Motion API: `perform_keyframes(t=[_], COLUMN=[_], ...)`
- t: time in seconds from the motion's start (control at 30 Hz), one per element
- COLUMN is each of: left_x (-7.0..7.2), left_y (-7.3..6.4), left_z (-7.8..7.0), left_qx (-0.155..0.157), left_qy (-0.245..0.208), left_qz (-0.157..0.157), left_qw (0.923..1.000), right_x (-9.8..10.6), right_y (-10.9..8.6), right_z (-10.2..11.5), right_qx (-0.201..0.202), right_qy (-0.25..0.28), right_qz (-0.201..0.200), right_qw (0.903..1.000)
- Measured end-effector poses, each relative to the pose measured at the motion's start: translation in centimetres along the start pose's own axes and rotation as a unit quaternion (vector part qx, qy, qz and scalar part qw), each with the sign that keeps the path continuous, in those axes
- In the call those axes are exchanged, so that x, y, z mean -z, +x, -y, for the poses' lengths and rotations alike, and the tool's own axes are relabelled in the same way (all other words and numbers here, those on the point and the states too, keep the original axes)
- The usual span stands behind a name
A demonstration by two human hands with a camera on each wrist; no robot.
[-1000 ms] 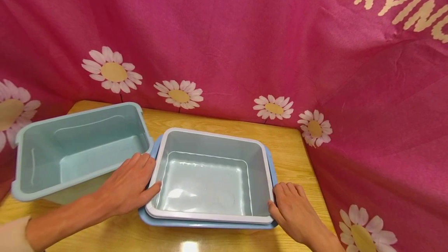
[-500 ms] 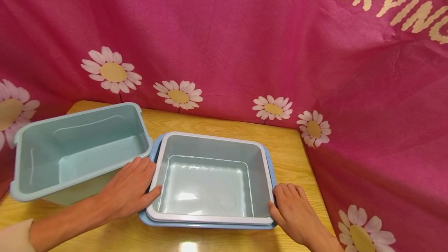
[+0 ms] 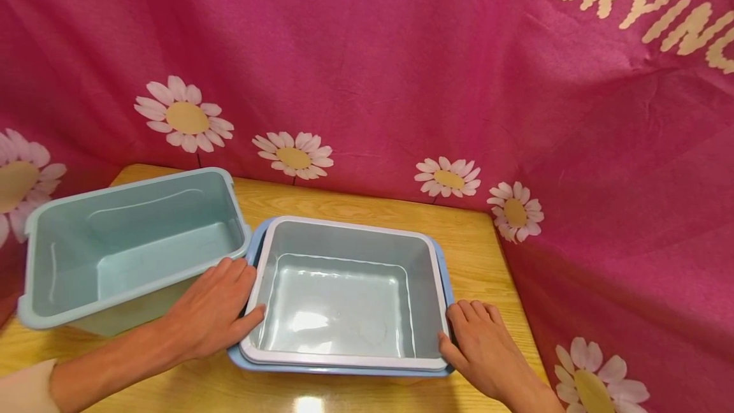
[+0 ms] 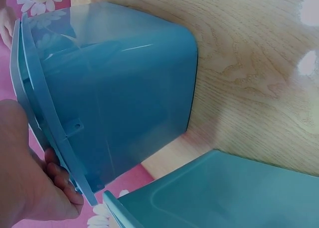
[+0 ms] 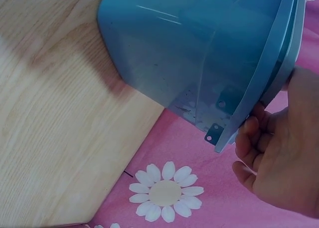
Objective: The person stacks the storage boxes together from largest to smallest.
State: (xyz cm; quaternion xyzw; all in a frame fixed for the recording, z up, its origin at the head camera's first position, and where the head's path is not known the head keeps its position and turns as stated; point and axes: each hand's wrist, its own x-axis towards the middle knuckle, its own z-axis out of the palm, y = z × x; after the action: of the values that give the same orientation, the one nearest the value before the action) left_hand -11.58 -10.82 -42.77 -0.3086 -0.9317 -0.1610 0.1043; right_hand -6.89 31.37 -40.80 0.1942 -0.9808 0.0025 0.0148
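A grey rectangular plastic tub with a pale rim sits nested inside a blue tub, its rim just above the blue one. My left hand grips the grey tub's left rim, thumb over the inner side and fingers curled beneath the rim. On the opposite side my right hand holds the right rim in the same way. In the right wrist view, the curled fingers lie close to the blue tub's rim. The grey tub has nothing in it; the blue tub's inside is mostly hidden.
An unfilled pale teal tub stands to the left, its near right corner close to the blue tub. All stand on a wooden table. A pink cloth with printed daisies hangs behind and to both sides.
Compared with a second ago, the grey tub sits slightly lower in the blue tub, its far rim having dropped. Both hands keep their holds; over the last half second nothing visibly moves.
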Motion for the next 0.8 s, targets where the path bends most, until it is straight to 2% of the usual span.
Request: perform_keyframes(t=[0.13,0.4,0.57,0.8], left_x=[0.05,0.24,0.28,0.28], left_y=[0.05,0.05,0.09,0.20], left_z=[0.05,0.31,0.39,0.56], left_qx=[0.000,0.008,0.008,-0.012], left_qy=[0.003,-0.006,-0.003,0.002], left_qz=[0.007,0.020,0.027,0.006], left_qw=[1.0000,0.9998,0.9996,0.9999], right_x=[0.11,0.39,0.46,0.67], right_y=[0.06,0.37,0.41,0.44], right_z=[-0.12,0.02,0.06,-0.10], right_qx=[-0.001,-0.024,-0.025,-0.015], right_qy=[0.006,0.022,0.025,0.033], right_qz=[0.005,0.048,0.051,0.042], right_qw=[1.0000,0.9983,0.9981,0.9985])
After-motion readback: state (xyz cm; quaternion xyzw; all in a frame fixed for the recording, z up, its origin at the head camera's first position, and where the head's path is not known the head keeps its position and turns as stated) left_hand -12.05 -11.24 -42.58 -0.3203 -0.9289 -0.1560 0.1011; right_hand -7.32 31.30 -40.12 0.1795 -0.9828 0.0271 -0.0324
